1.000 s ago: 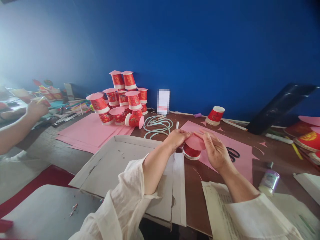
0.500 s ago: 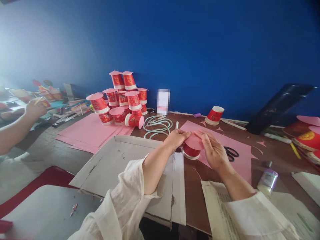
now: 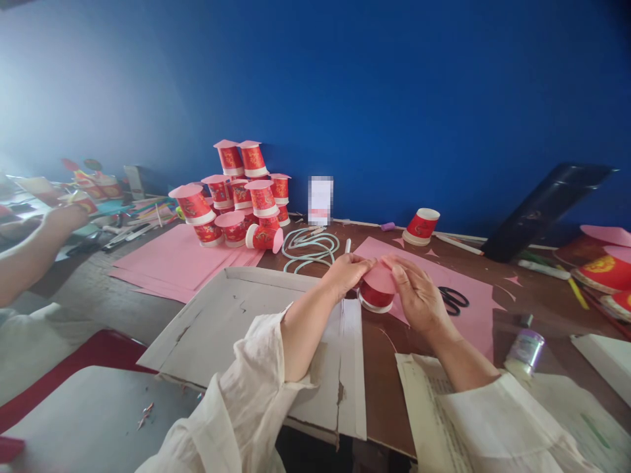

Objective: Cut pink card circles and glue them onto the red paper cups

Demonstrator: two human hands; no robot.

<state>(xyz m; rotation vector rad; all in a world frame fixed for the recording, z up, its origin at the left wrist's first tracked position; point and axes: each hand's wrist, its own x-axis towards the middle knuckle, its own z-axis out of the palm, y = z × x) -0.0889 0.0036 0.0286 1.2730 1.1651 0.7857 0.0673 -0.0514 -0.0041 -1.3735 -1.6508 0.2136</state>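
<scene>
Pink paper disc [image 3: 378, 280], one, laid over the upturned base of a red paper cup [image 3: 377, 297], white rim down on the brown surface [image 3: 387, 345], between the hands and beside the near edge of a pink sheet [image 3: 476, 279]. Left hand [image 3: 350, 270]: fingertips bunched at the far edge of the disc. Right hand [image 3: 418, 295]: fingers laid together along the far right edge, thumb set apart on the nearer side. Whether the paper is pinched or merely pressed by either hand cannot be told. Finished, to all appearance: a stack of red cups [image 3: 240, 195] at the left, upturned and topped with pink discs, with one capped cup [image 3: 266, 238] lying on its side in front. In hand, judged near completion: the cup between the hands, its disc in place but its fixing not verifiable. Outstanding, seemingly: one upturned red cup [image 3: 421, 228] near the wall, its white base uncapped. Materials to hand: pink sheets [image 3: 158, 263] piled partly beneath the stack; black scissor handles [image 3: 454, 301] on the nearer sheet, blades not seen; a purple-labelled bottle [image 3: 527, 351], perhaps glue, at the right. Cutting is judged to have been done, pink scraps [image 3: 513, 281] being found on the surface.
</scene>
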